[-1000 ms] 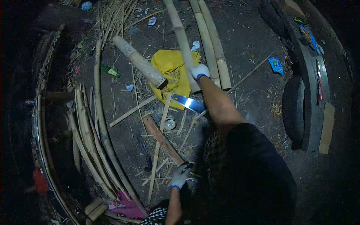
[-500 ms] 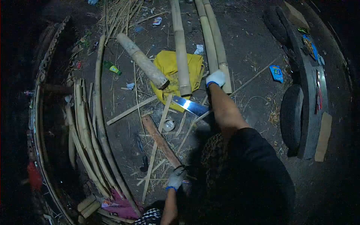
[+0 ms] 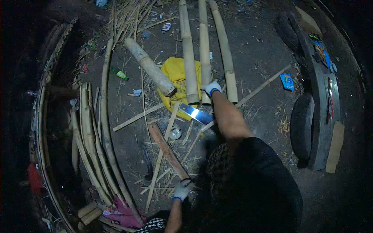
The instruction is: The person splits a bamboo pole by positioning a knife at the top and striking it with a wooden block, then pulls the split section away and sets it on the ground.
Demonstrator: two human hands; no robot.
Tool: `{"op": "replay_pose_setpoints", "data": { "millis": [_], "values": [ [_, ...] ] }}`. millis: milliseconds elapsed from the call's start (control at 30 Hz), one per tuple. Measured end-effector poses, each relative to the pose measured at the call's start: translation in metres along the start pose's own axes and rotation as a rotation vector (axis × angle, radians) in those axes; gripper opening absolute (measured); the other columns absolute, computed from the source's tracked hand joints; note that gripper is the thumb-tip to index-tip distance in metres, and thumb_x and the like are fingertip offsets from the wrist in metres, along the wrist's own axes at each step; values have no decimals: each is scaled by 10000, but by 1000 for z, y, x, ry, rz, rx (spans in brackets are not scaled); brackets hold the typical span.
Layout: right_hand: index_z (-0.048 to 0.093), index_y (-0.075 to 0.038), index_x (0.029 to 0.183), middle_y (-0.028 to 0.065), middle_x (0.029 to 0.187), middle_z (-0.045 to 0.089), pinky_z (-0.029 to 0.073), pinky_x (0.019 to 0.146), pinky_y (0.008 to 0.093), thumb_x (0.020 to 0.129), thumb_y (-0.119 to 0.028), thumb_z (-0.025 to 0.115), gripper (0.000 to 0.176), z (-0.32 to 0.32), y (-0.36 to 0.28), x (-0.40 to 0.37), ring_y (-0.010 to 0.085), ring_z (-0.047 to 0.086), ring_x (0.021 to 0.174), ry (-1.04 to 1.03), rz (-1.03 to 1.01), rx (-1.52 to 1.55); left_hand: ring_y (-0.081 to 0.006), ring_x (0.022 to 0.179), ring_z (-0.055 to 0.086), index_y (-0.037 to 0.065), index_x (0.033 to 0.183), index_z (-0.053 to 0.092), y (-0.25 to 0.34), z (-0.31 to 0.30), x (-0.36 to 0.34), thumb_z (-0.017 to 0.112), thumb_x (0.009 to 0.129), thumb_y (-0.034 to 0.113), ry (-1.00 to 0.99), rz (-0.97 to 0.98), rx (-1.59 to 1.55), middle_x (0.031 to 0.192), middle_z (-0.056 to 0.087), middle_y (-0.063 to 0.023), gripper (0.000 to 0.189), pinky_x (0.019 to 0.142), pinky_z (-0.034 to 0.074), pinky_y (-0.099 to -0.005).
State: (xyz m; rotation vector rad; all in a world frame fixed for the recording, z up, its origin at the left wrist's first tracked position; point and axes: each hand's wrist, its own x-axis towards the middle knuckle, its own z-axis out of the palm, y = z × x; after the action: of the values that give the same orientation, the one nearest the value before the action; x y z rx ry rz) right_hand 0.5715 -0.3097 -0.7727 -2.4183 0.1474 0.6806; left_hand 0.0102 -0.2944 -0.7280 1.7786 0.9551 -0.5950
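Note:
My right hand (image 3: pixel 211 87), in a white glove with a blue cuff, grips the near end of the middle bamboo pole (image 3: pixel 204 50). A second bamboo pole (image 3: pixel 188 58) lies close on its left, and a third bamboo pole (image 3: pixel 225 50) lies apart on its right. The left and middle poles' ends rest over a yellow cloth (image 3: pixel 171 70). Just below them is a saw blade (image 3: pixel 197 114); its handle is hidden in shadow. My left hand (image 3: pixel 182 190), gloved too, is closed around the dark-banded end of a long flat brown piece (image 3: pixel 167 149), which looks wooden.
A short thick bamboo piece (image 3: pixel 149 66) lies left of the poles. Thin bamboo strips (image 3: pixel 159 171), a round metal tin (image 3: pixel 175 133) and a dark-handled knife (image 3: pixel 148 167) are on the ground. Split bamboo (image 3: pixel 87 136) lies at left; a tyre (image 3: pixel 302 128) and bench (image 3: pixel 321 116) stand right.
The middle bamboo pole has shifted left with my right hand, away from the right pole and up beside the left one. My left hand still holds the brown piece.

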Motion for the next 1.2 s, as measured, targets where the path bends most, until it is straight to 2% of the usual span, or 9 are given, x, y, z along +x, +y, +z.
{"op": "replay_pose_setpoints", "data": {
  "millis": [100,167,267,467,733,867,967,1033,1200],
  "values": [
    [371,103,1365,266,1303,536,469,989,365,603,-477,793,1046,18,13,20,344,568,1175,-39,1,2,-307,1081,615,41,1184,636,-1,-1,-4,708,825,329,-1,-96,13,1157,648,-162,466,960,458,-357],
    [268,61,1434,244,1280,562,475,994,356,553,-350,826,1120,25,13,22,325,579,1165,-6,20,20,-276,1072,619,16,1175,632,-42,13,12,719,816,327,54,-74,-121,1156,652,-146,483,950,463,-345],
    [610,72,1130,230,1142,645,513,910,348,666,-405,782,687,20,3,2,297,647,1041,208,-37,1,-247,1064,620,-4,1165,626,1,-6,-3,716,824,314,18,-121,-96,1167,651,-130,475,927,475,-343],
    [635,44,1100,132,938,679,526,744,338,773,-334,724,508,26,-55,37,220,664,805,-339,-184,953,-262,1042,630,18,1130,653,42,-25,-20,665,859,324,16,64,-64,1133,665,-145,408,919,471,-333],
    [663,22,991,108,872,655,519,653,367,783,-295,727,384,-93,-236,-124,224,647,725,-374,-385,1205,-280,1011,642,49,1130,664,37,-69,-33,642,862,367,235,258,-36,1067,681,-171,416,886,478,-343],
    [658,51,1033,109,892,665,504,699,340,775,-306,738,448,-115,-226,-246,202,632,761,-401,-498,890,-232,1134,588,-28,1188,613,38,-118,-46,590,912,270,317,272,-304,1215,632,-133,407,979,431,-321],
    [646,20,1040,81,895,661,521,659,325,780,-220,743,366,-100,-196,-309,176,623,736,-534,-663,1042,-238,1158,571,-33,1240,571,17,-158,-31,613,899,244,372,421,-495,1247,611,-149,442,997,418,-320],
    [592,16,1088,93,891,663,554,647,357,814,-164,711,349,-99,-180,-364,208,655,737,-499,-737,930,-249,1188,553,-28,1327,492,92,-179,-117,672,854,243,519,451,-513,1290,583,-159,575,1026,393,-315],
    [527,29,1088,165,911,652,589,651,417,894,-250,614,351,-131,-167,-499,294,666,734,-1310,-303,1088,-339,1311,428,11,1443,340,148,-229,-195,789,721,282,1024,725,87,1408,444,-226,892,1096,329,-398]
  ]
}}
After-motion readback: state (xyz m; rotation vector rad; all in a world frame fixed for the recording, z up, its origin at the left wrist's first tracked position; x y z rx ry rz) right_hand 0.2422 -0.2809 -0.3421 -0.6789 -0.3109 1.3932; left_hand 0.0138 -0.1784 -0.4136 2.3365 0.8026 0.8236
